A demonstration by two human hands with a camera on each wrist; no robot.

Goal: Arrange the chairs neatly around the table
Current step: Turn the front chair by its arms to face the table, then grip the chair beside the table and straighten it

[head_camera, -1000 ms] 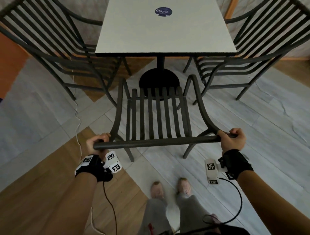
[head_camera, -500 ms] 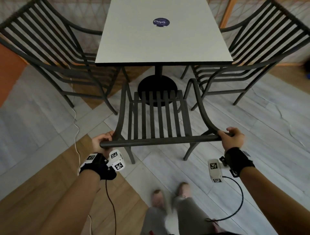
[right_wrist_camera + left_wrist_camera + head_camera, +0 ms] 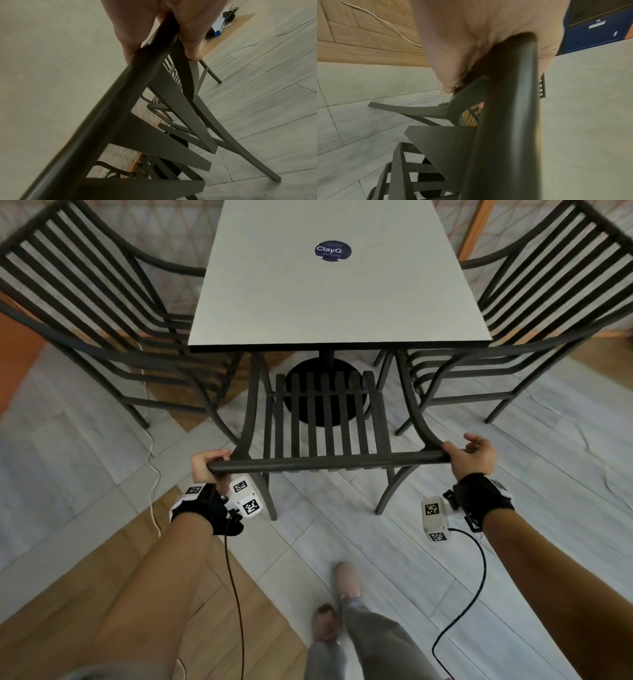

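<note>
From the head camera: the person has both hands on the top rail of a dark metal slatted chair [image 3: 325, 419], left hand [image 3: 209, 465] wrapped round the rail's left end, right hand [image 3: 471, 455] curled round the right end. The chair sits at 6 o'clock of the white square-topped pedestal table [image 3: 337, 302], front of its seat just under the near table edge. A matching dark slatted armchair [image 3: 102, 313] stands at the table's 9 o'clock, another one [image 3: 534, 313] at 3 o'clock. A round dark blue sticker [image 3: 333, 251] sits on the tabletop toward 12. The floor is grey tile with wood-look patches [image 3: 44, 604], and a white cable [image 3: 150, 453] trails across it on the left.

Left wrist camera: fingers closed tight around the dark rail [image 3: 508, 108], the seat slats below it.

Right wrist camera: same deal, fingers [image 3: 190, 33] and thumb clamped on the rail [image 3: 96, 121], chair legs on grey tile.
</note>
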